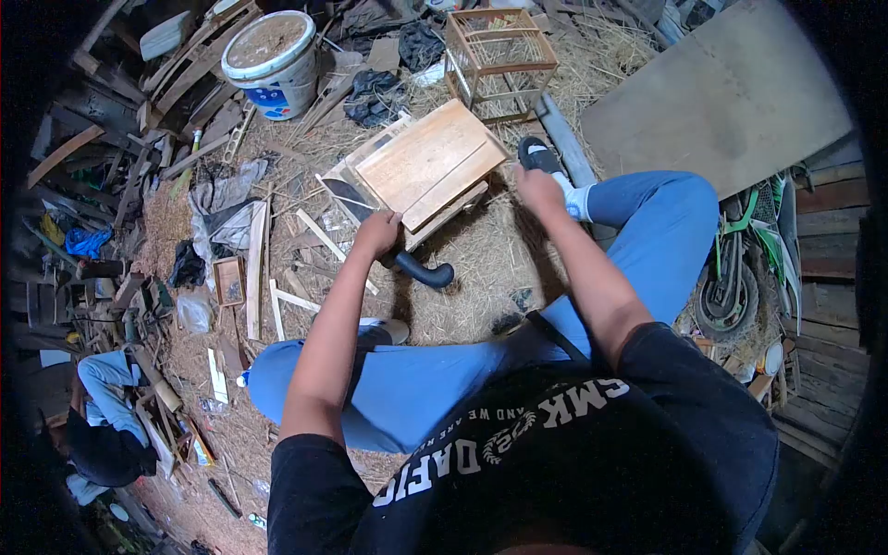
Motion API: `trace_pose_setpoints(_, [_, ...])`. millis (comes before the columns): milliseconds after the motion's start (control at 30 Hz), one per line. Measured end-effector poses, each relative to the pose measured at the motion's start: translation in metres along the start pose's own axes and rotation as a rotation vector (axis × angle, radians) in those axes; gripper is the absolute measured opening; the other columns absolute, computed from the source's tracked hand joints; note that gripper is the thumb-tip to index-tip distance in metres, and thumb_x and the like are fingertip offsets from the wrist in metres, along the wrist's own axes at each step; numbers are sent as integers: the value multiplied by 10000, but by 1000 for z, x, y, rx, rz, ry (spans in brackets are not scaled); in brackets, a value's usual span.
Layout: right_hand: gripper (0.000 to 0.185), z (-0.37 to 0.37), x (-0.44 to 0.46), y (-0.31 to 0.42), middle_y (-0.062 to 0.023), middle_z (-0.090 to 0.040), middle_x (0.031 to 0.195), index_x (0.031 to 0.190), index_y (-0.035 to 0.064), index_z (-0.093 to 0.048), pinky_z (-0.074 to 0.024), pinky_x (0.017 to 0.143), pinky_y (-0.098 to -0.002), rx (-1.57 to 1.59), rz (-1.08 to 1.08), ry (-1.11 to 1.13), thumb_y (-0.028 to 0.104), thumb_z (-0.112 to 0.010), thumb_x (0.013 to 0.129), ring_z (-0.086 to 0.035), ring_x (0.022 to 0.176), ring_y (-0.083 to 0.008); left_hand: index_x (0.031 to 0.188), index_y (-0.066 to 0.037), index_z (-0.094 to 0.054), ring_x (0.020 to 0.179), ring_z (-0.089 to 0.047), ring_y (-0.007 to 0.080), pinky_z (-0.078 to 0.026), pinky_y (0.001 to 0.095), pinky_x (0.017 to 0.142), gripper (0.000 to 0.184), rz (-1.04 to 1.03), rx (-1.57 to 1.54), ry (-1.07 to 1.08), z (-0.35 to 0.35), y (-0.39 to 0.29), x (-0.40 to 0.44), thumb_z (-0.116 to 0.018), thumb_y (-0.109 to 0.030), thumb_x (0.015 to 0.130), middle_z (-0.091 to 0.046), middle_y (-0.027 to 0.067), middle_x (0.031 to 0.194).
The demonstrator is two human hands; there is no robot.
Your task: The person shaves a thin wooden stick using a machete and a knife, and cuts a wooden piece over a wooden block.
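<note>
A wooden board [421, 166] lies on top of a low wooden workpiece between my legs. My left hand [377, 233] is at the board's near left corner, its fingers closed against the edge. Just below that hand, a black curved handle [425, 271] sticks out from under the workpiece. My right hand [539, 191] is to the right of the board, apart from it and near my shoe, with the fingers drawn together; whether it holds something small is too unclear to tell.
A wooden cage frame [499, 60] and a white bucket [268, 65] stand beyond the board. A large flat sheet [717, 92] lies at upper right, above a green motorbike [747, 250]. Wood strips [257, 268] lie left. Another person [106, 425] sits at lower left.
</note>
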State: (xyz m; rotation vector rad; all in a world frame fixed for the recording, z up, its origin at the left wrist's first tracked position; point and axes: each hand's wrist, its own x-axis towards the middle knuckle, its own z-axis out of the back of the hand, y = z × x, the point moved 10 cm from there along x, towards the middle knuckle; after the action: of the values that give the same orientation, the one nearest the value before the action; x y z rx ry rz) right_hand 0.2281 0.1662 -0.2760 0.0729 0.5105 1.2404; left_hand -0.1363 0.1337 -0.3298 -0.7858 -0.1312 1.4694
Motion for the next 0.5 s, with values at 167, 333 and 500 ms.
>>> trace_pose_setpoints(167, [702, -14, -6, 7, -245, -716, 1035, 1010, 23, -751, -528, 876, -526, 67, 38, -44, 592, -340, 1014, -684, 975, -441, 1067, -28, -706, 1050, -641, 453, -496, 493, 936, 457, -8, 4, 27, 0, -4, 2, -477, -419, 1010, -684, 268, 1082])
trace_pose_setpoints(333, [661, -79, -86, 123, -182, -734, 836, 838, 99, -773, -562, 772, -491, -80, 317, 191, 584, -359, 1010, -717, 838, -379, 1096, -31, -703, 1074, -637, 445, -492, 485, 957, 454, 32, -10, 48, 0, 1, 1, -470, -411, 1013, -678, 268, 1116])
trace_pose_setpoints(500, [664, -94, -97, 134, -207, -735, 939, 938, 74, -776, -563, 800, -498, -109, 366, 268, 602, -377, 999, -716, 889, -395, 1123, -46, -704, 1095, -632, 435, -487, 484, 970, 442, 48, -38, -27, 7, -7, -10, -463, -400, 1014, -673, 248, 1163])
